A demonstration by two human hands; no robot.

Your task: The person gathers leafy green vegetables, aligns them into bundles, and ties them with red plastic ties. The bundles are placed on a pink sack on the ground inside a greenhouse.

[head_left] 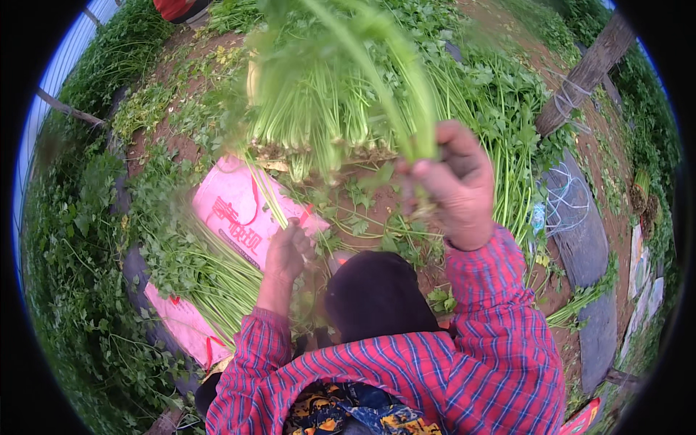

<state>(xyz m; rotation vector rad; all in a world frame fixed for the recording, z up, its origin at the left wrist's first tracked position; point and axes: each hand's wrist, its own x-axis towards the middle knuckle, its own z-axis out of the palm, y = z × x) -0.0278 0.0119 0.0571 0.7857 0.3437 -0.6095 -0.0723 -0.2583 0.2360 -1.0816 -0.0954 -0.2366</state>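
Up in front of me, my right hand [464,185] grips a bunch of green celery [417,101] near its root end. The stalks are blurred and lean up and to the left. My left hand [285,254] is lower and closer in, with its fingers closed around a few thin, pale celery stalks [267,190] that rise to the upper left. Beyond both hands lies a large heap of celery [312,116], its root ends toward me. Another pile of celery [210,279] rests at my left on a pink printed bag [230,210].
Loose leaves and stalks litter the brown soil [370,192]. On the right stand a wooden post [591,69] and a long grey strip [580,246] with tangled string [565,199]. Dense green plants [65,290] border the left side. Something red [177,9] shows at the far left.
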